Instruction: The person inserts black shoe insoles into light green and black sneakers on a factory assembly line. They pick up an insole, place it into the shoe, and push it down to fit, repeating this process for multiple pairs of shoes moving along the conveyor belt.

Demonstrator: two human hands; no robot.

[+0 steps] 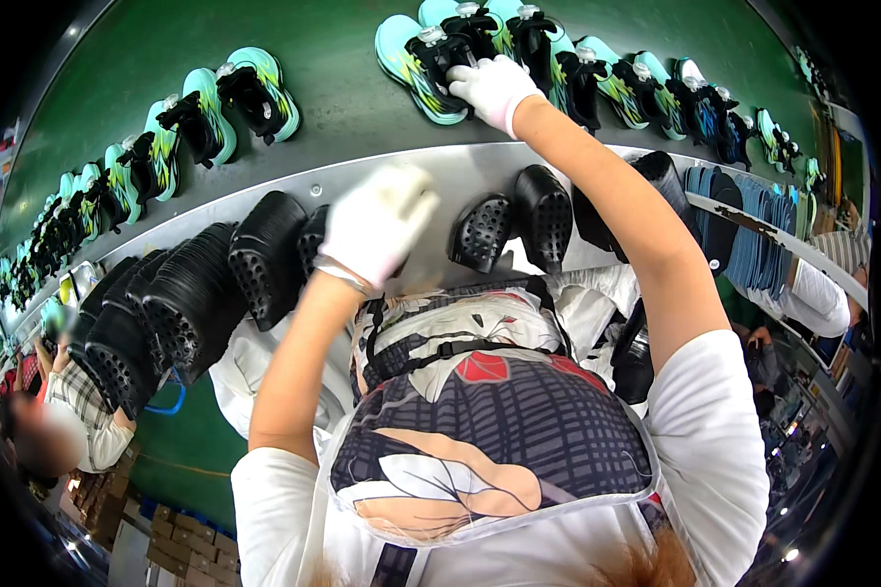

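My right hand, in a white glove, reaches out to a sneaker on the green belt. Its fingers are bent onto the black upper near the opening; the fingertips are partly hidden. The sneaker is turquoise and black with yellow-green streaks. My left hand, also gloved, hovers over the metal ledge, smeared by motion, so its grip does not show. Beside it lies a stack of black perforated shoe-shaped inserts. Two single black perforated inserts, a smaller one and a longer one, rest right of that hand.
Rows of similar sneakers line the belt on both sides. More nested black inserts sit along the ledge at left. Blue insole-like sheets stand in a rack at right. Another person works at far left.
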